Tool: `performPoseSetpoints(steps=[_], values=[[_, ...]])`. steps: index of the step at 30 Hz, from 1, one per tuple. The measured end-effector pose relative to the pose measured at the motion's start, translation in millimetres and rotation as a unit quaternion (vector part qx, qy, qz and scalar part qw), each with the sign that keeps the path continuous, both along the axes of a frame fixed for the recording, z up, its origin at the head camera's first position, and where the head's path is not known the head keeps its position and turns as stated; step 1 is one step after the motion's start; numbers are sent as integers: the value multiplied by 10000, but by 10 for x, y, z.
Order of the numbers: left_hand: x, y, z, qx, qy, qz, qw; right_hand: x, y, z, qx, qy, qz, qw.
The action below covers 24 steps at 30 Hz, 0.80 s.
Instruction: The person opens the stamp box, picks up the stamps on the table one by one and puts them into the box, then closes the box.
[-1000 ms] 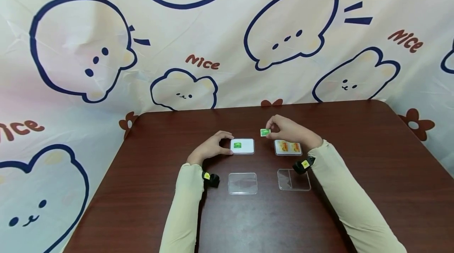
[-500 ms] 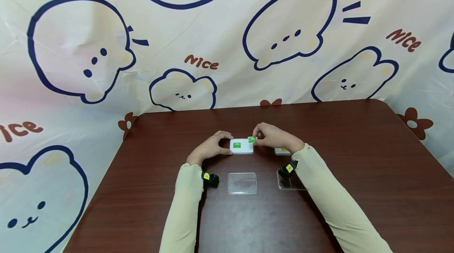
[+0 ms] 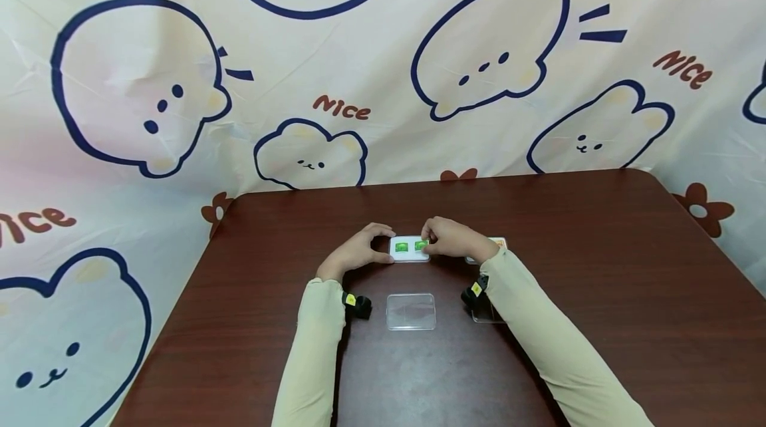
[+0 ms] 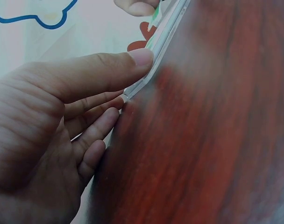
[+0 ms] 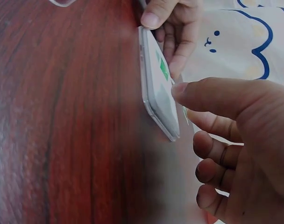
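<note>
My left hand point(image 3: 353, 254) grips the left end of a flat clear case with a white face point(image 3: 411, 249), thumb on the near edge and fingers on the far side. A small green picture point(image 3: 401, 247) lies on the left half of that white face. Over the right half, my right hand point(image 3: 457, 239) pinches a small green card point(image 3: 419, 245) between thumb and index finger. In the right wrist view this card point(image 5: 185, 113) is mostly hidden behind the thumb at the case's edge, and the other fingers hang loosely curled.
A second case with orange pictures point(image 3: 500, 241) lies to the right, largely covered by my right hand and sleeve. Nearer me on the brown table point(image 3: 383, 374) lie a clear plastic lid point(image 3: 411, 312) and another one point(image 3: 487, 316), partly hidden under the right wrist camera. A patterned cloth point(image 3: 395, 147) hangs behind.
My right hand has moved left and down, carrying the green card from right of the white-faced case onto its right half. The left hand has kept its hold.
</note>
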State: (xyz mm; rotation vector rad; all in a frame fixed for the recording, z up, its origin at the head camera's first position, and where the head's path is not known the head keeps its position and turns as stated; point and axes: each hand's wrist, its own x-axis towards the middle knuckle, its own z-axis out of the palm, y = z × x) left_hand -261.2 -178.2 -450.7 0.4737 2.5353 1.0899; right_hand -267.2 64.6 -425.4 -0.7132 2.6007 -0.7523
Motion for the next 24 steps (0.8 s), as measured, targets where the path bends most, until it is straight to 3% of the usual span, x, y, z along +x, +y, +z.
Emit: performPoseSetpoints(steps=[11, 24], values=[[-9, 2, -28, 59, -12, 20, 10000, 15, -63, -11, 239, -1, -44, 9997], [-12, 4, -28, 36, 20, 43, 10000, 226, 51, 93, 7, 329, 119, 9994]])
